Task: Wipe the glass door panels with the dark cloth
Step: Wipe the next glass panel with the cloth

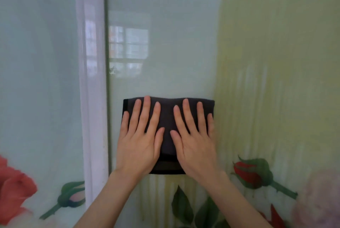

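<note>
Two forearms rising from the bottom edge, both hands flat on the cloth (168, 122). Left hand (139, 141) spread wide, fingers splayed, palm pressing the cloth's left half; nothing gripped, only pinned against glass. Right hand (195, 143) likewise open and flat, thumb tucked inward, little finger at the cloth's right edge. Thumbs near each other at the middle, not touching.

Cloth folded to a rough rectangle, dark grey, held flat against the right panel (165, 43), low on its clear area, just right of the frame (107, 80) dividing it from the left panel (36, 62). Pale sheer curtain (90, 80) hanging along that frame.

Progress, judged from the surface alone: hard to call. Glass above the cloth reads smooth, with a sharp window reflection (128, 51), which may mean wiped, or simply clean. To the right, a yellow-green band with vertical streaks; below the cloth, similar streaks among printed leaves and a rosebud (252, 172). Cannot tell whether those are residue or part of the printed pattern. Left panel shows no mark either way.

Likely somewhere mid-task: one panel under work, lower zone and right side apparently still to cover, left panel's status unknown. Next stroke calls for even pressure from both palms so the folded cloth does not slip or bunch.
</note>
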